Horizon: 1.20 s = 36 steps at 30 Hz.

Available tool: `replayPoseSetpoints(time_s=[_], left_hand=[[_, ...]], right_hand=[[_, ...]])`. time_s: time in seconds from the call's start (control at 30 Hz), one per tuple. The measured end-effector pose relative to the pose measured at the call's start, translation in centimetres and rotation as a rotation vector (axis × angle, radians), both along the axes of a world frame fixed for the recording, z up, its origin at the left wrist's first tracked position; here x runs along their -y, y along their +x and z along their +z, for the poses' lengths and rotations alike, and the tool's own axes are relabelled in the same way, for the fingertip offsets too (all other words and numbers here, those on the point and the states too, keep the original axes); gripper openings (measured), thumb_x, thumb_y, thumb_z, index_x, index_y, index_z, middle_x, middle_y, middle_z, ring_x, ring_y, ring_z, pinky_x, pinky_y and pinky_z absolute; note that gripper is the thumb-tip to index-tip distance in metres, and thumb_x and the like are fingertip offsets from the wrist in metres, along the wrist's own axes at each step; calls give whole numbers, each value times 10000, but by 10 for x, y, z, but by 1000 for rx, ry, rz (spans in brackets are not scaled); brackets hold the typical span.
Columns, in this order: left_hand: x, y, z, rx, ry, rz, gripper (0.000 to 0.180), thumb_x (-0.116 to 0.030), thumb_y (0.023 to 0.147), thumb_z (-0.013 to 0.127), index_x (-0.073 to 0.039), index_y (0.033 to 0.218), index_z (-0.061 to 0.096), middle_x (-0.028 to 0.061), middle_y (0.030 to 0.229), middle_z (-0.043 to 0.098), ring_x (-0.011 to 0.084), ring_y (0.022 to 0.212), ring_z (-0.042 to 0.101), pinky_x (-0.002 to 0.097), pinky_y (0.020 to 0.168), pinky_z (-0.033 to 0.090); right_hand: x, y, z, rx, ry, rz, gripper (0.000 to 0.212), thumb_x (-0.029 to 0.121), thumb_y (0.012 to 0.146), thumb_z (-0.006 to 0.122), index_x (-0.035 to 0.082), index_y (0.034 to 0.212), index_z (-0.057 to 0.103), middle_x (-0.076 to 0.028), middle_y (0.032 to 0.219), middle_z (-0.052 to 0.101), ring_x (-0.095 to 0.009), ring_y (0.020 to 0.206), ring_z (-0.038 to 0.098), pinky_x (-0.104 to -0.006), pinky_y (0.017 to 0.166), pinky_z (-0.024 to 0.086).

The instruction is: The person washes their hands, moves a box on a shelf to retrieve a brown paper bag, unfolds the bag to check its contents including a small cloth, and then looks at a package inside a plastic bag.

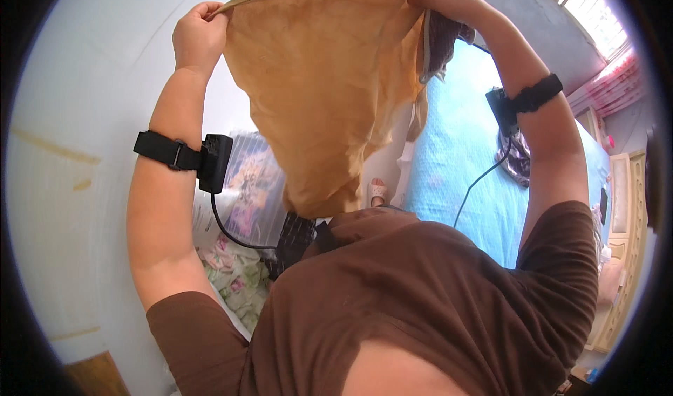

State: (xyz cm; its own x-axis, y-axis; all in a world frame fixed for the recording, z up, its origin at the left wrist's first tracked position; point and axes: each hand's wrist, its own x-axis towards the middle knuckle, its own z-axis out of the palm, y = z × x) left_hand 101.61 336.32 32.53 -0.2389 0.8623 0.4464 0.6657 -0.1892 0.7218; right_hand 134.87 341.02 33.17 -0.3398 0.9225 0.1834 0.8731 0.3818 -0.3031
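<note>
A tan piece of cloth [315, 80] hangs spread out between my raised hands, its upper edge pulled nearly straight. My left hand [200, 40] pinches the upper left corner between thumb and fingers. At the upper right, my right hand [452, 2] is closed on the other end of that edge. A dark bunched part with a pale border [438, 44] hangs just below my right hand, next to the tan cloth. The cloth narrows into loose folds toward my body. Whether it is a garment or a cover, I cannot tell.
On the right lies a bed with a light blue cover [456, 137], a dark shiny bundle [517, 159] on it. Left of the cloth stands a clear plastic storage box [242, 186], with floral fabric [235, 273] nearby. A white wall [77, 115] runs along the left.
</note>
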Motion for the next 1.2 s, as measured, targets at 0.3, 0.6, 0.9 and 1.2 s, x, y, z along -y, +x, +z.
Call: replayPoseSetpoints(time_s=[0.3, 0.6, 0.9, 1.2], left_hand=[[-137, 59, 15, 20, -43, 5, 236, -142, 684, 445, -57, 840, 601, 49, 665, 593, 152, 556, 548, 270, 553, 439], [-221, 94, 22, -219, -135, 11, 262, -98, 731, 423, -1, 942, 545, 45, 827, 573, 112, 755, 518, 233, 690, 401], [-232, 147, -30, 368, -910, -1089, 341, -88, 713, 539, -43, 1048, 490, 60, 963, 545, 117, 810, 542, 255, 724, 451], [-355, 171, -145, -371, -833, -1022, 277, -110, 723, 516, -26, 986, 524, 132, 921, 565, 183, 823, 534, 270, 724, 420]], right_hand=[[-82, 76, -26, -73, -269, 100, 304, 174, 669, 598, -8, 909, 551, -97, 802, 588, -183, 716, 552, -274, 680, 441], [-169, 128, -66, 124, -89, -182, 243, 201, 697, 505, 119, 915, 576, -105, 857, 579, -269, 816, 539, -332, 716, 431], [-294, 158, -62, -40, 53, -359, 270, 238, 736, 456, 138, 959, 570, -112, 889, 576, -243, 818, 548, -307, 736, 428], [-326, 153, 28, -499, -39, -10, 217, 63, 784, 440, 27, 959, 562, -23, 862, 570, -86, 763, 519, -200, 698, 418]])
